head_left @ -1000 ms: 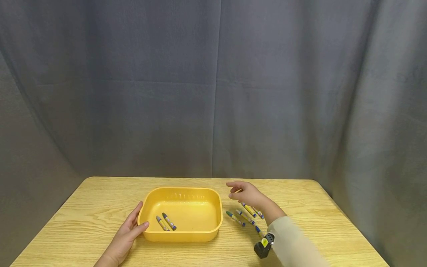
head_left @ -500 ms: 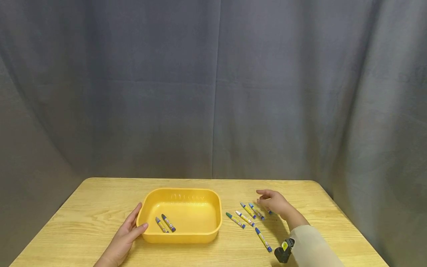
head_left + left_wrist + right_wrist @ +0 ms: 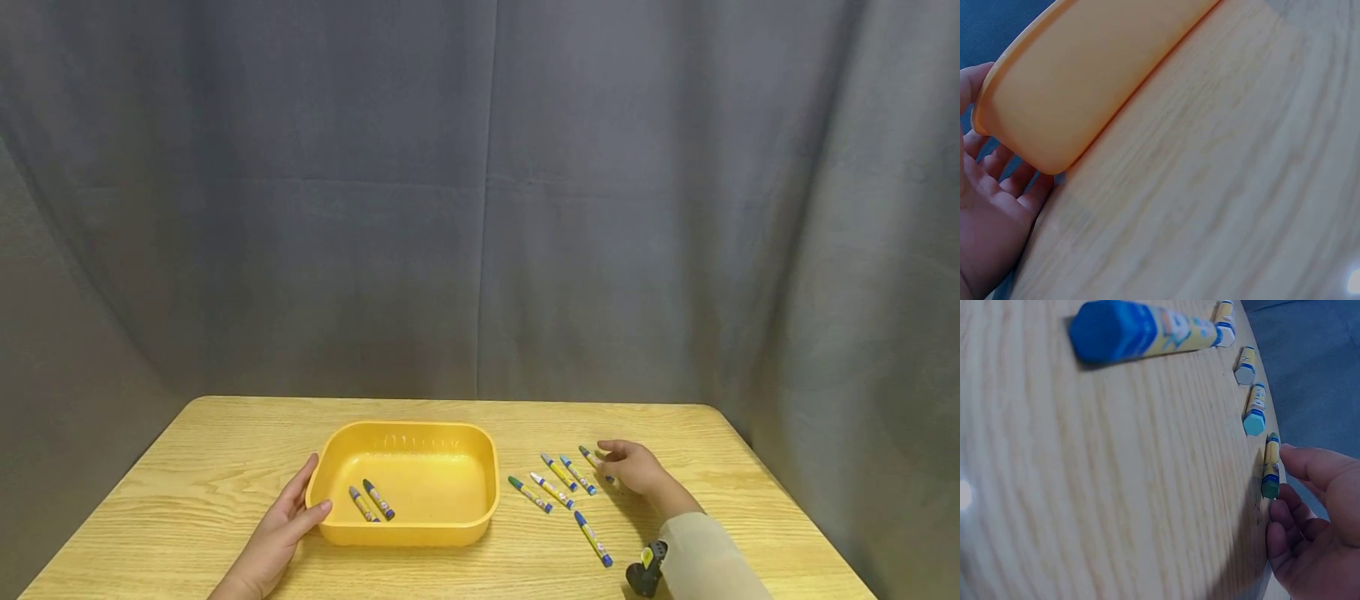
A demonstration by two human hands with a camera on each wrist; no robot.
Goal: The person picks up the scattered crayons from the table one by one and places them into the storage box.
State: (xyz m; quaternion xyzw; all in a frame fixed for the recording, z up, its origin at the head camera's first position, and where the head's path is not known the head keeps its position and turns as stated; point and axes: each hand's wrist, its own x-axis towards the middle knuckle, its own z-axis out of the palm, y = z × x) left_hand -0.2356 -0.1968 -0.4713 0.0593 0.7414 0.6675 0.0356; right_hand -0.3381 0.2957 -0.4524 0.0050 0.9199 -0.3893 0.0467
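In the head view, my left hand grips the left side of a yellow plastic tray, thumb over the rim and fingers along the outer wall. Inside lie a grey crayon and a dark crayon. My right hand is low over the table at the right, thumb and fingers curved apart around a green crayon. The right wrist view has that green crayon on the wood, thumb and fingertips right beside it; part of it is hidden from above.
Left of the right hand lie a light blue crayon, a lilac-tipped crayon, a white crayon and a dark green crayon. A blue crayon lies nearer. Grey curtains hang behind the wooden table.
My right hand has moved right, from beside the tray's right edge to the far-right crayon, and lower, uncovering the crayons beneath. The left hand and tray have hardly moved.
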